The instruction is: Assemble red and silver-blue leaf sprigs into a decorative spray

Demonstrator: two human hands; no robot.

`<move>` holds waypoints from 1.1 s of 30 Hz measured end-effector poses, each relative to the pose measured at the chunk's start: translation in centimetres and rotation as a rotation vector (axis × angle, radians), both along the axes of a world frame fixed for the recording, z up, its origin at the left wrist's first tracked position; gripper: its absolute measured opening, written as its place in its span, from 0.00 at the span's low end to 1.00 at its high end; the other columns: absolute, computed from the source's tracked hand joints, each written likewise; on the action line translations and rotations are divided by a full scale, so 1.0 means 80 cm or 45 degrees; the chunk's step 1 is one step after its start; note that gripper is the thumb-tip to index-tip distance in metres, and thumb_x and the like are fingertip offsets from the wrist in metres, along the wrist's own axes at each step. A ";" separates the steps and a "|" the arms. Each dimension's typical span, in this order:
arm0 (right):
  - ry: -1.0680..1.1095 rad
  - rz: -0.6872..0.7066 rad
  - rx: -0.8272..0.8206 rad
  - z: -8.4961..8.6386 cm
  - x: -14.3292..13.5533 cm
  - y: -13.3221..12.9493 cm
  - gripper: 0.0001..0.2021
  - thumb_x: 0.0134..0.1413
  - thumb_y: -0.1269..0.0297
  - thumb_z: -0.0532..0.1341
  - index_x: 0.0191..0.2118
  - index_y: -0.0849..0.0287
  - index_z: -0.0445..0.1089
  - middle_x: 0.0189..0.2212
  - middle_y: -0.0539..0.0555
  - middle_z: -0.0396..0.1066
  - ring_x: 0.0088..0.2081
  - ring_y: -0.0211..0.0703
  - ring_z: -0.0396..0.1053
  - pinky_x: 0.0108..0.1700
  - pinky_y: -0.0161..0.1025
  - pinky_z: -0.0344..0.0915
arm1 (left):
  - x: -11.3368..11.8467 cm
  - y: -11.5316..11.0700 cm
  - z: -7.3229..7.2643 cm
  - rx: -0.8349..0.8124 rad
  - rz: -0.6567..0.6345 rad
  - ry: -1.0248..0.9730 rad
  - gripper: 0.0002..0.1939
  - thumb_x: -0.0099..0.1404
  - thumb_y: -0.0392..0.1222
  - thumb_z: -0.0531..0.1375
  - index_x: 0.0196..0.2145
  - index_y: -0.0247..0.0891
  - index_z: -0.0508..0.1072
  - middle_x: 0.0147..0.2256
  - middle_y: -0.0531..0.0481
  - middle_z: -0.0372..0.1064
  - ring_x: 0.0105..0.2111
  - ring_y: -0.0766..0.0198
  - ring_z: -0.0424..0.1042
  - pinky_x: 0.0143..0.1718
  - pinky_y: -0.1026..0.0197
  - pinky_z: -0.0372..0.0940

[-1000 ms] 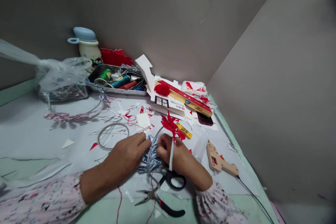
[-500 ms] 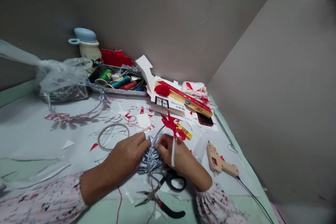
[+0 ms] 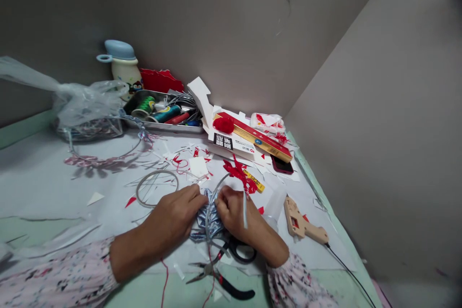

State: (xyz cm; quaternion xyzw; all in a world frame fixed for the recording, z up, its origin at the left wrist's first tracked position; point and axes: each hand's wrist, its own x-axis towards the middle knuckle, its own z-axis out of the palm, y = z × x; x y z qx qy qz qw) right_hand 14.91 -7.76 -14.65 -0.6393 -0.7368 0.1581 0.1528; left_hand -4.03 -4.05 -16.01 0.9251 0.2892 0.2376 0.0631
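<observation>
Bunched between my hands is a shiny blue-grey pleated ribbon point(image 3: 210, 224), with a thin grey band point(image 3: 208, 211) curving across it. My left hand point(image 3: 180, 209) is closed on the ribbon's left side, its thumb and forefinger pressed together. From the right, my right hand point(image 3: 236, 209) pinches the ribbon and band with bent fingers. A red ribbon flower point(image 3: 240, 173) sits just beyond the right hand, by the upper end of the band. A pale strip point(image 3: 245, 209) hangs over the back of that hand. What lies under the fingertips is hidden.
Pliers point(image 3: 207, 269) and black-handled scissors point(image 3: 242, 251) lie just below the hands. At right rests a glue gun point(image 3: 303, 224) with its cord. Behind are a metal tray point(image 3: 162, 126) of thread spools, a gold-red box point(image 3: 260, 137), a phone point(image 3: 282, 164) and a plastic bag point(image 3: 84, 103).
My right hand has turned slightly, and the red flower and pale strip have shifted a little right. My left hand keeps its hold on the ribbon.
</observation>
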 end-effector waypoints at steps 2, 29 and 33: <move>0.039 -0.009 0.022 -0.003 0.002 0.001 0.07 0.62 0.67 0.52 0.38 0.60 0.67 0.26 0.54 0.72 0.28 0.41 0.68 0.29 0.35 0.54 | 0.000 0.002 -0.001 -0.011 -0.001 -0.041 0.13 0.65 0.27 0.48 0.34 0.37 0.71 0.29 0.49 0.65 0.28 0.62 0.65 0.28 0.63 0.59; -0.029 -0.063 -0.051 0.009 -0.008 0.006 0.09 0.60 0.69 0.54 0.36 0.62 0.71 0.27 0.56 0.73 0.28 0.41 0.65 0.29 0.36 0.49 | 0.009 0.025 0.009 -0.569 -0.063 -0.154 0.08 0.66 0.39 0.55 0.31 0.38 0.73 0.28 0.51 0.72 0.30 0.62 0.70 0.33 0.62 0.62; 0.253 -0.057 -0.008 0.004 -0.004 0.005 0.08 0.60 0.67 0.55 0.36 0.60 0.71 0.25 0.51 0.70 0.27 0.38 0.64 0.30 0.34 0.52 | 0.009 0.026 0.010 -0.585 -0.056 -0.130 0.07 0.65 0.39 0.56 0.32 0.39 0.73 0.29 0.52 0.72 0.29 0.63 0.70 0.32 0.63 0.61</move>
